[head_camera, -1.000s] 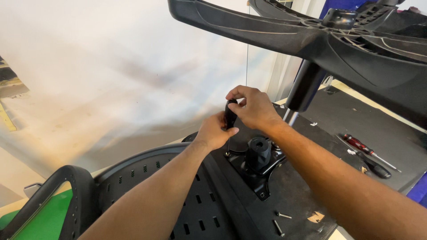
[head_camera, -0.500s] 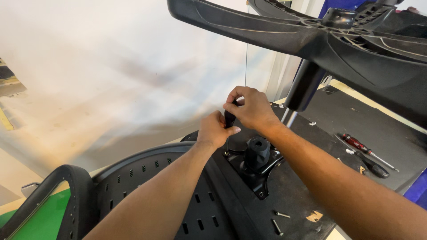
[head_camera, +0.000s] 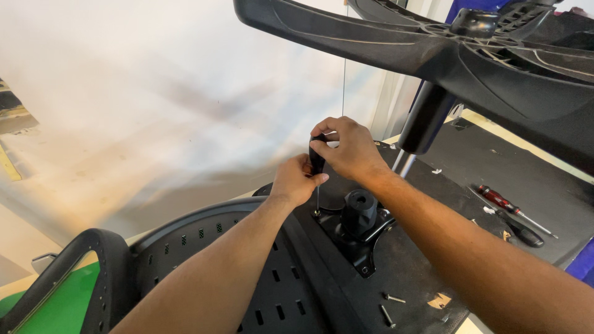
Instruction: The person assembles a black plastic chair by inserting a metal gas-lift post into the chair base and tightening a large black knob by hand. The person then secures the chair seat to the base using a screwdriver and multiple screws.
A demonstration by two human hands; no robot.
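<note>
A black-handled screwdriver (head_camera: 317, 162) stands upright, its thin shaft reaching down to the corner of a black metal mounting plate (head_camera: 362, 250) on the underside of a black chair seat (head_camera: 408, 278). My right hand (head_camera: 349, 148) wraps the top of the handle from above. My left hand (head_camera: 297, 179) pinches the lower part of the handle. A black cylindrical socket (head_camera: 360, 212) rises from the plate's middle, just right of the screwdriver tip.
A black star-shaped chair base (head_camera: 470, 55) on a column (head_camera: 427, 117) hangs overhead at the right. A red-handled screwdriver (head_camera: 504, 203) and a black tool (head_camera: 523, 234) lie on the dark mat. Two loose screws (head_camera: 390, 306) rest near the plate. A perforated backrest (head_camera: 247, 272) and armrest (head_camera: 93, 272) sit at the left.
Both hands stay on the screwdriver in the same spot; the grip has shifted slightly, as in turning the handle.
</note>
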